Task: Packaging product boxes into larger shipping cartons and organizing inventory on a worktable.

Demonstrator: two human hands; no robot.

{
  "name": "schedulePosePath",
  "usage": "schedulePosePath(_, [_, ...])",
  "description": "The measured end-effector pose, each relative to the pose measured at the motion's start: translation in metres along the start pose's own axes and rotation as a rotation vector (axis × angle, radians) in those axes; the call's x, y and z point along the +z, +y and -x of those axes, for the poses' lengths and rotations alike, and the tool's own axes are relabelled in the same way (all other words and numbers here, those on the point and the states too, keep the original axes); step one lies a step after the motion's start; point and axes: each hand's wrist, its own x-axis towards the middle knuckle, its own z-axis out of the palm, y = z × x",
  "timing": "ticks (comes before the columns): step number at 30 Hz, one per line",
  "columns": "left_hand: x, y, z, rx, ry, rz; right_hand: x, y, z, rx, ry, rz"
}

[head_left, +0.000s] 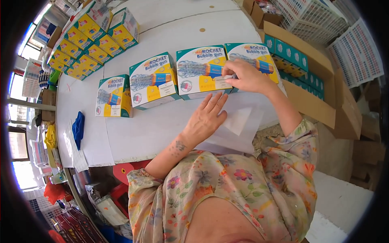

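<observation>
Several toy bubble gun boxes, white, yellow and teal, stand in a row across the table. My right hand (247,77) is closed in a pinch over the lower right corner of the third box (198,69). Its fingertips are at the right end of a white sticker label (222,82) on that box front. My left hand (204,121) is open, fingers stretched out, with the tips at the bottom edge of the same box. Similar labels show on the second box (152,81) and the small left box (110,97). My right hand partly covers the fourth box (253,56).
A translucent sheet (247,121) lies at the table's near edge. Stacked boxes (87,40) stand at the far left, near a blue cloth (78,129). On the right, an open carton (312,109) holds more toy boxes; white plastic baskets (312,20) stand behind it.
</observation>
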Motion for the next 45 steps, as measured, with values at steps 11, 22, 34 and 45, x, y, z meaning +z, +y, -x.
schedulePosePath(11, [0.005, -0.006, -0.006, -0.079, -0.020, -0.024, 0.005, 0.000, 0.000, 0.020, 0.002, 0.009])
schedulePosePath(22, [0.004, -0.019, -0.018, -0.108, 0.014, 0.021, 0.043, 0.029, -0.014, -0.073, 0.418, 0.493])
schedulePosePath(34, [0.006, -0.016, -0.007, -0.133, 0.069, -0.074, 0.059, 0.025, -0.006, 0.004, 0.383, 0.637])
schedulePosePath(45, [0.011, -0.021, -0.011, -0.144, 0.076, -0.033, 0.054, 0.024, -0.011, 0.052, 0.349, 0.637])
